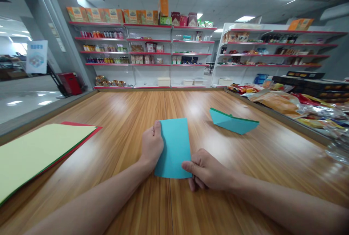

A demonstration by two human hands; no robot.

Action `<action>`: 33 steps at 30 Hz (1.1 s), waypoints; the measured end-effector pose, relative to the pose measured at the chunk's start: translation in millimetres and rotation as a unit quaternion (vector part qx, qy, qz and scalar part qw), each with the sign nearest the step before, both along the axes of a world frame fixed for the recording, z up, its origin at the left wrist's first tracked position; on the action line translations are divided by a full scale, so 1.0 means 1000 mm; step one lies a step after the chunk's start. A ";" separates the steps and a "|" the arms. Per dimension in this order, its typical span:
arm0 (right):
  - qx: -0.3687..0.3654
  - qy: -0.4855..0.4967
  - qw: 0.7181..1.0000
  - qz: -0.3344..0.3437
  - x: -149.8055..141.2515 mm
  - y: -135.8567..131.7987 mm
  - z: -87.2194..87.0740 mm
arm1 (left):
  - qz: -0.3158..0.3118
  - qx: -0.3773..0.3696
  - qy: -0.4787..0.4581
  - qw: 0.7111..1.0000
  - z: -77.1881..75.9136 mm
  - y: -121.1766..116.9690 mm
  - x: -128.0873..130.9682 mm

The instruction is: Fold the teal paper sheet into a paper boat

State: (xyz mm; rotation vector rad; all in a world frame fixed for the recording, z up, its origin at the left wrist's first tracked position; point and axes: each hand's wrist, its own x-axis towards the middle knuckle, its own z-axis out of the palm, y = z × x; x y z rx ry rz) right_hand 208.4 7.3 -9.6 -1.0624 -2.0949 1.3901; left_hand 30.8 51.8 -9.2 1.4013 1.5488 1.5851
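A blue sheet of paper (174,146), slightly curved, is held up over the wooden table (131,202) between both my hands. My left hand (153,144) grips its left edge, thumb pointing up near the top corner. At the lower right edge, my right hand (203,169) pinches the paper with the thumb in front and fingers behind. Beyond my right hand lies a folded blue paper boat (233,121) with a green rim, touching nothing else but the table.
A stack of coloured paper (46,147), pale yellow on top with green and red below, lies at the left. Packaged snacks (280,100) and black boxes (313,86) line the right edge. Stocked shelves (149,53) stand behind the table.
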 end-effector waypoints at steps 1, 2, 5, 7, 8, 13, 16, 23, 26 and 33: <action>-0.004 -0.005 1.000 -0.003 0.000 0.000 0.000 | 0.000 0.000 -0.001 1.000 0.000 0.001 0.000; -0.013 -0.010 1.000 -0.006 -0.001 0.000 -0.001 | 0.005 0.003 0.000 1.000 -0.001 0.001 0.000; -0.052 -0.024 0.998 -0.016 -0.002 -0.001 -0.001 | 0.037 0.019 -0.008 0.999 -0.002 0.000 -0.001; -0.041 -0.028 0.998 -0.039 -0.003 -0.003 -0.001 | 0.048 0.032 -0.040 0.998 -0.003 -0.001 -0.003; -0.025 -0.027 0.998 -0.059 -0.003 -0.003 -0.001 | 0.042 0.035 -0.070 0.996 -0.004 -0.001 -0.004; 0.029 0.029 0.983 -0.178 0.002 0.005 -0.006 | -0.211 -0.061 -0.220 0.951 -0.009 -0.004 -0.004; 0.040 0.044 0.978 -0.200 0.007 0.014 -0.009 | -0.357 -0.130 -0.174 0.908 -0.010 -0.009 -0.002; 0.089 -0.002 0.968 -0.234 0.009 0.021 -0.012 | -0.332 -0.133 -0.159 0.920 -0.010 -0.012 0.003; 0.045 0.033 0.986 -0.159 0.014 0.024 -0.010 | -0.364 -0.136 -0.189 0.902 -0.013 -0.008 -0.002; -0.037 0.085 0.995 -0.028 0.026 0.028 -0.007 | -0.425 -0.176 -0.220 0.860 -0.011 0.001 -0.010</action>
